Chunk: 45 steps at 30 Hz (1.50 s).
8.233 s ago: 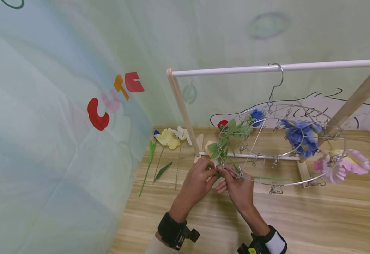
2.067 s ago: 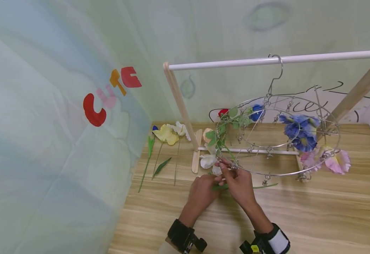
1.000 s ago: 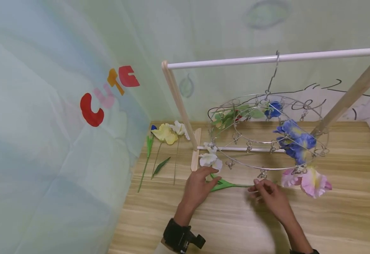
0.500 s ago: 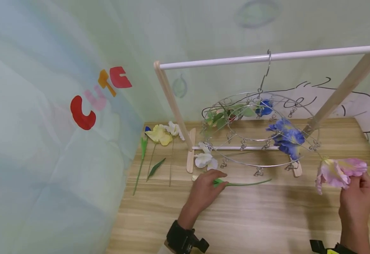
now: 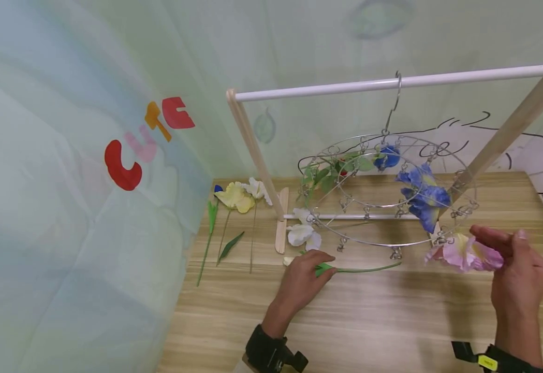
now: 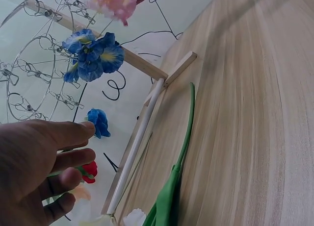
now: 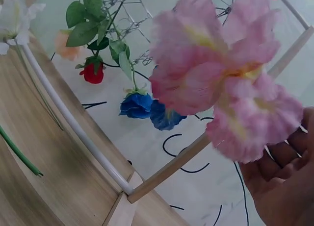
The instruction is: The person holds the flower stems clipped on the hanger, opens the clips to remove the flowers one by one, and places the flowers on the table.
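Observation:
A round wire hanger with small clips (image 5: 378,244) hangs from a white rail and carries flowers. Clipped at its right is a pink flower (image 5: 467,254), with a blue iris-like flower (image 5: 425,199) behind it. My right hand (image 5: 519,280) is at the pink flower's right side, fingers extended; contact with the petals cannot be told. My left hand (image 5: 299,280) hovers over a flower with a green stem (image 5: 369,270) on the table; its head is mostly hidden. In the left wrist view, the left fingers (image 6: 64,157) are loosely bent, apart from the green leaves (image 6: 169,201).
Wooden posts (image 5: 254,150) hold the white rail (image 5: 318,91). Green leaves (image 5: 322,178), a blue rose (image 5: 386,157) and a red rose (image 7: 93,73) are on the hanger's far side. A white flower (image 5: 304,235) is at the left. Yellow flower (image 5: 236,198) and other stems lie on the table's left.
My right hand has left the green stem, gripped the pink flower at the right, then loosened its fingers. The hanger has turned and the pink flower swung back left. The left hand stays over the stem.

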Each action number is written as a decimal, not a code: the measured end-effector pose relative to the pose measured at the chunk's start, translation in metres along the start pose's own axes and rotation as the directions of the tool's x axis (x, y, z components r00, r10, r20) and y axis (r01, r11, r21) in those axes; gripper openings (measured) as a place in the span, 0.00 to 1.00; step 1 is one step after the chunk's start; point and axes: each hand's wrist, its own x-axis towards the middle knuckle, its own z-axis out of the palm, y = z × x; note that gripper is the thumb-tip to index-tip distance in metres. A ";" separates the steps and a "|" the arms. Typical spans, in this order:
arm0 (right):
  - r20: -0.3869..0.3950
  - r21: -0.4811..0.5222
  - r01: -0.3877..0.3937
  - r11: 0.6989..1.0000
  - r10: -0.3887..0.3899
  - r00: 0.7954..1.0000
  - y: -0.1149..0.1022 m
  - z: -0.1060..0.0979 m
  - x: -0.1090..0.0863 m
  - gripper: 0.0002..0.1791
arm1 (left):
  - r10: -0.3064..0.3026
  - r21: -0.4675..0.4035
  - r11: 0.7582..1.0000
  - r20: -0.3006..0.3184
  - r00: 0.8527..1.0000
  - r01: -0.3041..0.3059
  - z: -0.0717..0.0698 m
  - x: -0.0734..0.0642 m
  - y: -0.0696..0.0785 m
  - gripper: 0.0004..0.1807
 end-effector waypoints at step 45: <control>0.566 -0.462 0.421 0.780 -0.106 0.817 0.013 0.047 -0.048 0.11 | 0.090 0.007 0.996 -0.060 0.994 -0.089 -0.009 -0.001 0.005 0.12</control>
